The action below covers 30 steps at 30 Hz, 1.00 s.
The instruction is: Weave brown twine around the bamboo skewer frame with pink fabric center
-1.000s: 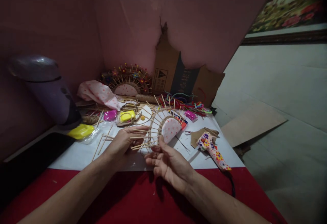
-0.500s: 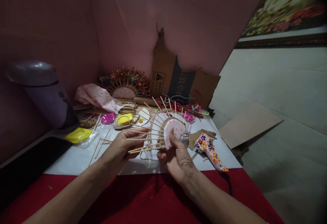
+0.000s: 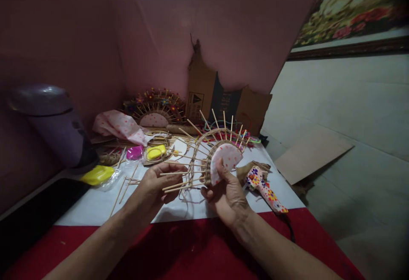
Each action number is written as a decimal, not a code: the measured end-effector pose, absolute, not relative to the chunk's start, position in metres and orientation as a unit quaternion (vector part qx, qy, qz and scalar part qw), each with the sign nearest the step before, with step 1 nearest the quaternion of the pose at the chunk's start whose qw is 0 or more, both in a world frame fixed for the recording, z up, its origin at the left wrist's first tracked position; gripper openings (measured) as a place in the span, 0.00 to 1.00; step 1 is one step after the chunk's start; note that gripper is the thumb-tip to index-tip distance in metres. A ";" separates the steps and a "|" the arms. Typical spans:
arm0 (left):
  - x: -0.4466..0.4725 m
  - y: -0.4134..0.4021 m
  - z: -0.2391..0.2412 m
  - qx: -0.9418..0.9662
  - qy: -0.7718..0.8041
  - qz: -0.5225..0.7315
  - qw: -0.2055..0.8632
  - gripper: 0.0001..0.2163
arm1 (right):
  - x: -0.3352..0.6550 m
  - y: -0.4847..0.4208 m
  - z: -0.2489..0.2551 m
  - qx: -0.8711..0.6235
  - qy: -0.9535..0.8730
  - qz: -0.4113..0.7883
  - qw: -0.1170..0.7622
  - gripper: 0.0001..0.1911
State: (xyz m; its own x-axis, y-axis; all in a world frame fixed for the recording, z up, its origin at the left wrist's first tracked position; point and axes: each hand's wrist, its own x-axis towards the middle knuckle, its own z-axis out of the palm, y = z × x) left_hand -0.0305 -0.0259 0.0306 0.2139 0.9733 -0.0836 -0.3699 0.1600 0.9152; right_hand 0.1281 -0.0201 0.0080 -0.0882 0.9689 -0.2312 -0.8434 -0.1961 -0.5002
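Note:
A half-round fan of thin wooden sticks (image 3: 209, 148) is held up over the white sheet. Brown twine is woven round its sticks, and its core is covered with pink spotted cloth (image 3: 230, 157). My right hand (image 3: 228, 195) grips the core, thumb on the cloth and fingers underneath. At the lower left stick ends, my left hand (image 3: 159, 184) closes its fingers about the sticks, partly behind them. A loose end of twine (image 3: 188, 197) dangles between my hands. Beside my right hand lies a flower-patterned glue gun (image 3: 266, 188) on a scrap of cardboard.
Behind stands a similar decorated half-round piece (image 3: 155, 112) near torn cardboard (image 3: 204, 86). A purple bottle (image 3: 56, 127) and a black slab (image 3: 41, 212) are at left. Yellow clay packets (image 3: 99, 174), a magenta packet (image 3: 134, 152), spotted cloth (image 3: 119, 127) and loose sticks (image 3: 123, 190) lie about.
The fan has turned slightly and shifted up and right in the view, with my right hand moving along. My left hand stays at the left stick ends.

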 end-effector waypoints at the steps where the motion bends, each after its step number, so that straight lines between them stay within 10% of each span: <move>1: -0.030 -0.026 0.030 0.410 0.370 0.507 0.662 0.07 | 0.129 -0.020 0.008 -0.260 -0.119 0.727 0.624 0.11; 30: -0.024 -0.031 0.022 0.560 0.405 0.510 0.512 0.10 | 0.137 -0.009 0.011 -0.209 -0.143 0.706 0.662 0.11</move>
State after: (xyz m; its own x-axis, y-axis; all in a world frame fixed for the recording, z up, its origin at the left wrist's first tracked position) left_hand -0.0239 -0.0309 0.0216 0.1515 0.9759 0.1573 -0.0696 -0.1482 0.9865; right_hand 0.1375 -0.0086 0.0108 -0.0367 0.9937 -0.1062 -0.8746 -0.0834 -0.4777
